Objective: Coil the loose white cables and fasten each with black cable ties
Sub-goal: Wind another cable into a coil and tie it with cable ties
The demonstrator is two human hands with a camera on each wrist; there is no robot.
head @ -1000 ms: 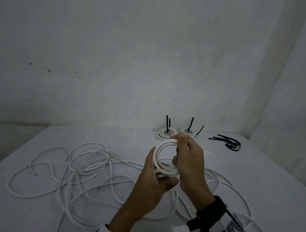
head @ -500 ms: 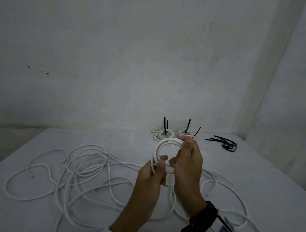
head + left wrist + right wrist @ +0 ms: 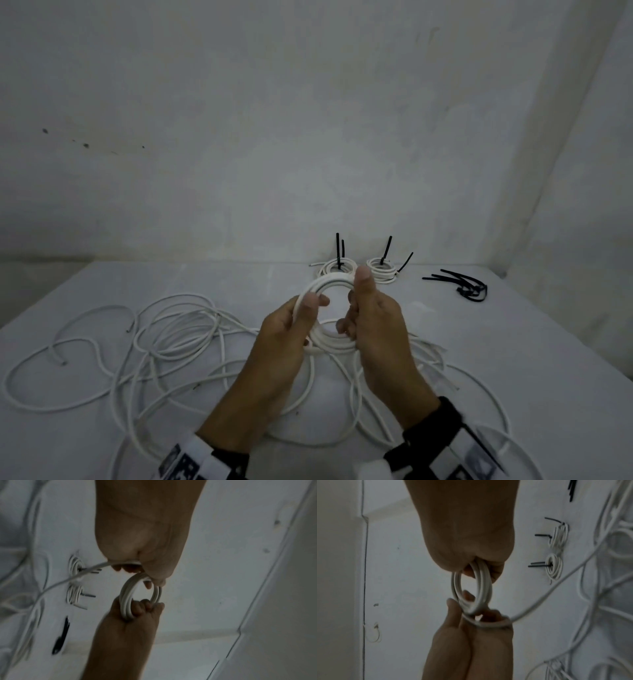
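Observation:
A small coil of white cable is held upright above the table between both hands. My left hand pinches its left side, thumb in front and fingers through the ring. My right hand grips the right side, thumb up on the top rim. In the left wrist view the coil shows several turns, and a loose tail runs from my left hand down to the table. The right wrist view shows the coil and the same tail. Several black cable ties lie at the back right.
Loose white cable sprawls in loops over the white table, on the left and under my hands. Two tied coils with black tie tails sticking up sit at the back by the wall. Walls close the back and the right.
My left hand has shifted from under the coil up onto its left side. My right hand has slid to the right side, so the ring now shows open between the two hands.

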